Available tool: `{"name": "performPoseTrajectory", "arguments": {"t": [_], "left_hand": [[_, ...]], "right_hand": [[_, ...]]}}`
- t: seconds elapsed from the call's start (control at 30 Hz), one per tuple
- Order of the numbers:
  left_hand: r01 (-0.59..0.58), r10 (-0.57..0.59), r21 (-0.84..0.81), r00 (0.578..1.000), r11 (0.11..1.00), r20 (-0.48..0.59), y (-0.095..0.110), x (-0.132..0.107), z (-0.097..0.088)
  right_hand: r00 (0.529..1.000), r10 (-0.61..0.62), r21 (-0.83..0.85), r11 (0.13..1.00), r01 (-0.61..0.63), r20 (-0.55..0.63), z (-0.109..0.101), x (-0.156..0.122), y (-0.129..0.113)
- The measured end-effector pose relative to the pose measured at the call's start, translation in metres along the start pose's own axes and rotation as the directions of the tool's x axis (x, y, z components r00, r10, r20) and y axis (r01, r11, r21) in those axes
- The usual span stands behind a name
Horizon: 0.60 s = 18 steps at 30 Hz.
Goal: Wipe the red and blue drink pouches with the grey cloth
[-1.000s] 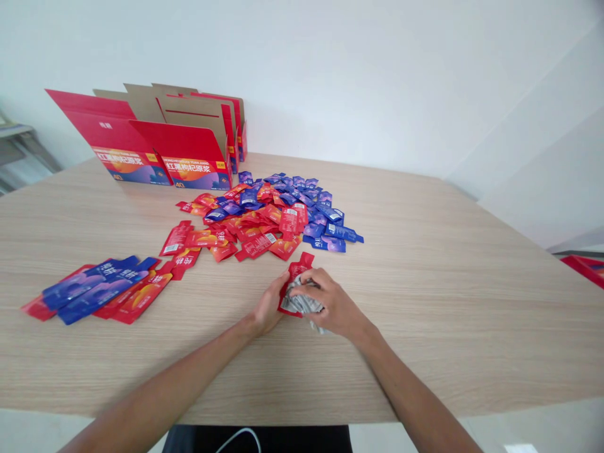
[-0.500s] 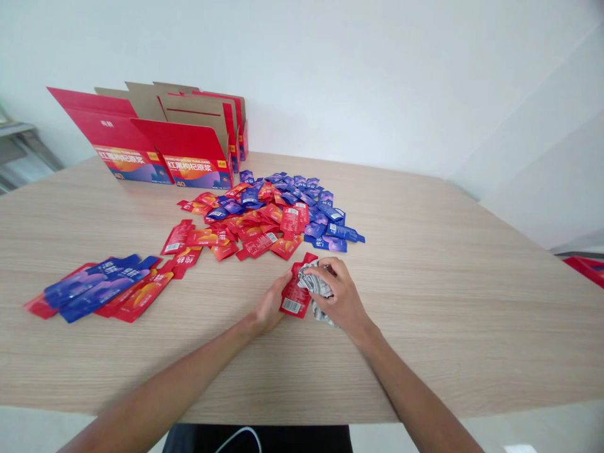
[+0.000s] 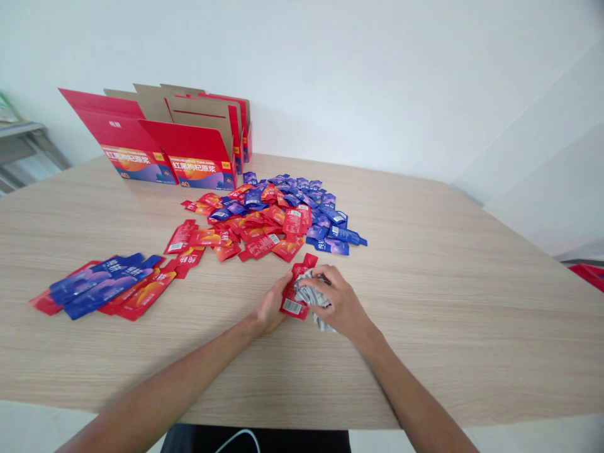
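Across a wide, pale wood-grain table set before a plain white wall, a person's two bare forearms reach in from the near edge. Near the middle of the table's front half is a small red pouch, its narrow neck pointing away from the person and a barcode label at its lower end; I cannot tell whether it touches the wood. The left hand grips the pouch's left edge, fingers mostly hidden beneath and thumb along the side. The right hand has its fingers curled around a crumpled, grey-and-white cloth, pinching it against the pouch's face and covering part of it. Just beyond the hands spreads a loose heap of pouches, red mostly on the left, blue mostly on the right. Further left lies an overlapping row of pouches, two blue ones on top of red. Behind the heap, toward the back left, stand red cartons with their flaps raised, showing brown cardboard inside. At the room's far left is a piece of grey furniture; below the table's near edge, a white cable curves over something black, with pale floor to either side.
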<state>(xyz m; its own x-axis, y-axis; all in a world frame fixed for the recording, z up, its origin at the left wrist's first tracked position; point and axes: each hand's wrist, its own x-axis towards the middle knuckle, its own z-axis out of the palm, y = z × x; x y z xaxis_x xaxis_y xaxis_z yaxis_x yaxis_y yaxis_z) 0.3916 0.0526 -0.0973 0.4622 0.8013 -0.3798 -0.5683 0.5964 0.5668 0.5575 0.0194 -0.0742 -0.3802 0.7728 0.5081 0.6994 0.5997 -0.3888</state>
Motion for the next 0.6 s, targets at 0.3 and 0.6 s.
{"name": "performPoseTrajectory", "arguments": {"t": [0.3,0.6], "left_hand": [[-0.003,0.003,-0.044,1.0,0.999,0.02,0.006,0.001,0.001],[-0.137,0.138,0.025,0.99,0.99,-0.022,0.051,-0.005,0.004]], "right_hand": [[0.999,-0.006,0.068,0.998,0.002,0.052,-0.001,0.0,0.001],[0.99,-0.136,0.126,0.984,0.129,0.045,-0.005,0.0,-0.002]]}}
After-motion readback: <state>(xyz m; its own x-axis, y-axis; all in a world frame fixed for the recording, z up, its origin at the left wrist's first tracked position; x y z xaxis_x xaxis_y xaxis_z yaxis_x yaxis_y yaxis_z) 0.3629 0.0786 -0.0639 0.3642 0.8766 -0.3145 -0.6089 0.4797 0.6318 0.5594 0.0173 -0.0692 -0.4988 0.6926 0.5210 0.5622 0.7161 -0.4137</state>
